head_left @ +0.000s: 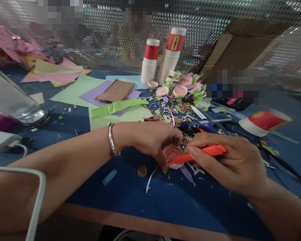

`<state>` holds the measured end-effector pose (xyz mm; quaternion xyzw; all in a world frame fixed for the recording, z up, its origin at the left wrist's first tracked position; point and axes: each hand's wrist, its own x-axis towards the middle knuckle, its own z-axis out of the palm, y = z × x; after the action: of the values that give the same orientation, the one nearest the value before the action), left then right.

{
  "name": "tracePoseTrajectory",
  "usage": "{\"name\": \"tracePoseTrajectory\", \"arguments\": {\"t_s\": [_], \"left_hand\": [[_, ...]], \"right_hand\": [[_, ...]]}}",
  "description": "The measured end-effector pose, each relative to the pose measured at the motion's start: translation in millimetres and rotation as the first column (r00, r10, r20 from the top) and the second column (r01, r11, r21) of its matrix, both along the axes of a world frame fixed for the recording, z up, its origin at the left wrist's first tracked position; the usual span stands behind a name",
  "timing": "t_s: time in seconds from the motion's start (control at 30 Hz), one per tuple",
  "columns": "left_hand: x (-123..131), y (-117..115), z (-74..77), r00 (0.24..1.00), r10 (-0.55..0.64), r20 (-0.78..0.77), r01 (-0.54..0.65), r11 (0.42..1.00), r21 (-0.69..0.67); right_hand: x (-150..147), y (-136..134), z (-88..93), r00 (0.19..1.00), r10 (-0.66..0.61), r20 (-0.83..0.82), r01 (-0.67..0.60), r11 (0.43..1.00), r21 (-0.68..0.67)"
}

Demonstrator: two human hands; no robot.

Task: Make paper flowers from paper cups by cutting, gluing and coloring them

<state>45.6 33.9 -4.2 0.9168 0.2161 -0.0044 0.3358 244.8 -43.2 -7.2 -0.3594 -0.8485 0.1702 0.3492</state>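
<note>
From where I stand, the left hand [153, 139] is curled, thumb and fingers pinching the rim of one round disc [171, 152] with red lines on its face. The right hand [230, 164] is folded tightly around one orange marker [205, 154], whose tip end lies on the disc. The disc is held over the middle of the blue tabletop [120, 197], nearer the front edge than the back. Between it and the front edge lie one small brown round piece [141, 171] and one light-blue stick [109, 177]. Toward the back edge stand two stacks of paper cups [172, 57]; a single red-and-white cup [265, 122] lies tipped toward the right edge. One corrugated cardboard piece [116, 90] rests on coloured sheets [71, 90] left of the stacks. In front of them sits a cluster of marked discs [180, 91], at least four, though overlap hides the full count.
</note>
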Motion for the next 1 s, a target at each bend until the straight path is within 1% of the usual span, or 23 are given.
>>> {"name": "tracePoseTrajectory", "arguments": {"t_s": [0.1, 0.23, 0.4, 0.5, 0.57, 0.63, 0.7, 0.8, 0.9, 1.0], "left_hand": [[-0.1, 0.5, 0.4, 1.000, -0.006, -0.012, 0.006, 1.000, -0.013], [-0.3, 1.5, 0.6, 0.999, -0.013, -0.034, 0.014, 0.999, 0.036], [-0.4, 2.8, -1.1, 1.000, -0.003, -0.018, 0.004, 1.000, 0.030], [-0.6, 2.7, -0.6, 1.000, -0.002, -0.023, 0.003, 1.000, 0.023], [-0.6, 2.2, 0.4, 0.999, 0.003, -0.033, -0.002, 1.000, 0.025], [-0.7, 1.6, 1.1, 0.999, 0.013, -0.038, -0.013, 1.000, 0.019], [-0.9, 1.1, 1.3, 0.999, 0.023, -0.044, -0.023, 1.000, 0.009], [-1.2, 0.7, 1.6, 0.999, 0.023, -0.045, -0.023, 1.000, -0.002], [-1.4, 0.6, 2.3, 0.999, 0.028, -0.039, -0.029, 0.999, -0.019], [-1.1, 0.9, 2.8, 0.999, 0.015, -0.034, -0.016, 1.000, -0.016]], "right_hand": [[4.4, 3.1, 0.0, 0.997, -0.057, 0.046, 0.054, 0.996, 0.067], [13.0, 8.7, -2.7, 0.987, -0.140, 0.079, 0.123, 0.974, 0.188], [15.6, 10.9, -3.2, 0.982, -0.163, 0.092, 0.140, 0.967, 0.211], [14.4, 8.5, -1.8, 0.986, -0.155, 0.068, 0.141, 0.973, 0.181], [13.3, 6.1, -0.9, 0.990, -0.138, 0.034, 0.133, 0.985, 0.112], [11.3, 3.5, -0.4, 0.996, -0.089, 0.004, 0.089, 0.996, 0.025], [8.2, 1.2, 0.1, 1.000, -0.022, -0.006, 0.022, 0.999, -0.029], [3.6, -0.8, 1.2, 0.999, 0.032, -0.001, -0.032, 0.999, -0.031], [2.3, -0.4, 2.0, 1.000, 0.023, 0.015, -0.023, 1.000, -0.011], [5.9, 2.3, 1.5, 0.999, -0.015, 0.049, 0.013, 0.999, 0.039]]}}
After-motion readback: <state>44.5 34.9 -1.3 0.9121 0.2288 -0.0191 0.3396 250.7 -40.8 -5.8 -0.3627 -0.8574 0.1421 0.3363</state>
